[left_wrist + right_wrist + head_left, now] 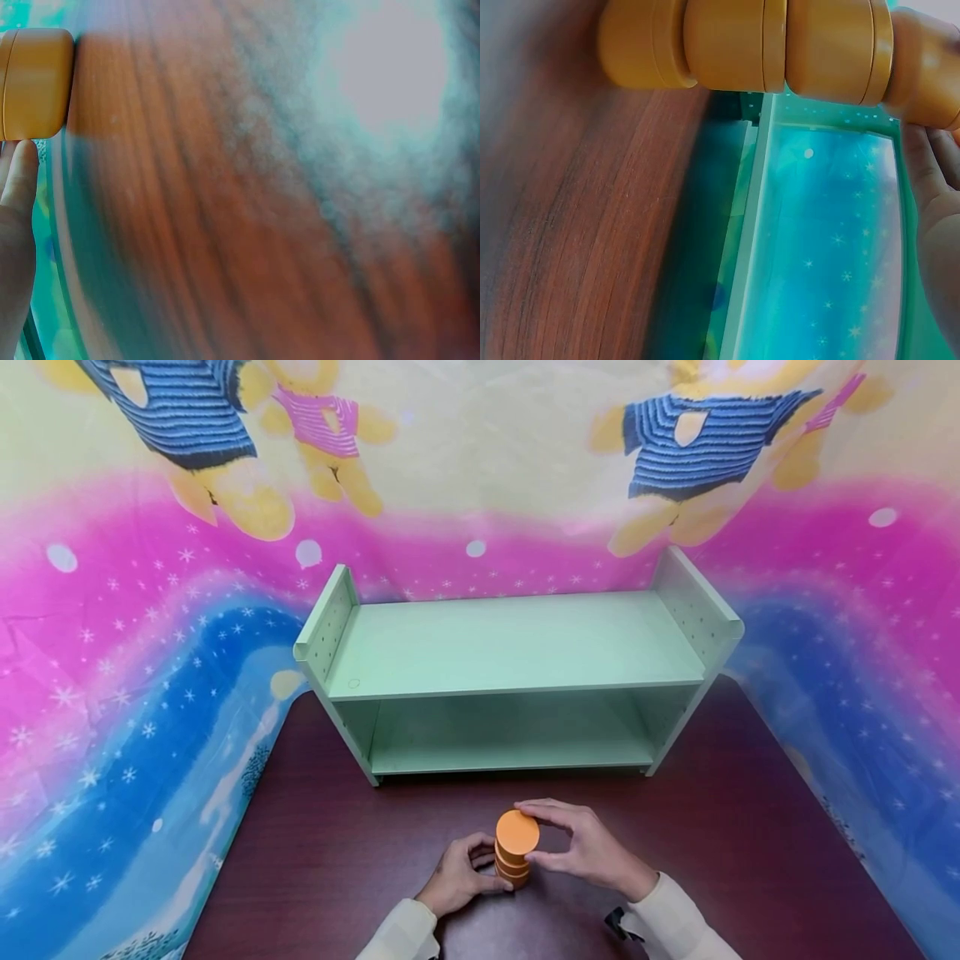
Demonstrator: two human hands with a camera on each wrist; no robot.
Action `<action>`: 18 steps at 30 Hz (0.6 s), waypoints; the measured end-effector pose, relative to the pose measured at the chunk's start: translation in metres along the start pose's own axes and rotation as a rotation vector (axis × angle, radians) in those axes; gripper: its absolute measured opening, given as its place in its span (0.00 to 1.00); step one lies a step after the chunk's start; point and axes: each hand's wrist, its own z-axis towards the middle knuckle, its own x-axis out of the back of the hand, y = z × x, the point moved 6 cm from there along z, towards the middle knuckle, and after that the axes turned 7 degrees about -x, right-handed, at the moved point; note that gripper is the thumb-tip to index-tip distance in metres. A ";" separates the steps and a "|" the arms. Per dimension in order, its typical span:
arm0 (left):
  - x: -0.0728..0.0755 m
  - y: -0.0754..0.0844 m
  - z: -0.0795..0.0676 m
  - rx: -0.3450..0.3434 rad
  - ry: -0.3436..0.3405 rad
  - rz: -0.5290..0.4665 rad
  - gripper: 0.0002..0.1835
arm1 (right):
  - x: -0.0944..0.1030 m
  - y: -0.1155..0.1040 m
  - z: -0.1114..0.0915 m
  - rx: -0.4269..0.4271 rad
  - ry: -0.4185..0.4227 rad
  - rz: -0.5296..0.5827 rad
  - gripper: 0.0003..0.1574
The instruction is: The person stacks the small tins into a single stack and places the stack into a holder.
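Note:
Several small orange round lidded containers stand in a column (512, 870) on the table in the head view. My left hand (452, 878) holds the lower part, fingers on the far side and thumb near the base. At the top, my right hand (592, 852) pinches the uppermost orange container (517, 832) between thumb and fingers. The right wrist view shows the orange containers (731, 45) end to end, the top container (922, 71) slightly tilted against the one below. Only one orange container (37, 84) appears in the left wrist view, beside fingers of a hand.
A pale green two-tier shelf (495, 643) stands behind the hands on the dark reddish-brown table (337, 852). Its side panels rise above the upper board. A patterned cloth backdrop (480, 468) closes off the back and both sides.

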 end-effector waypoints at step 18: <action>-0.001 0.002 -0.001 -0.035 -0.006 -0.023 0.27 | -0.002 0.004 -0.001 0.025 0.009 -0.004 0.36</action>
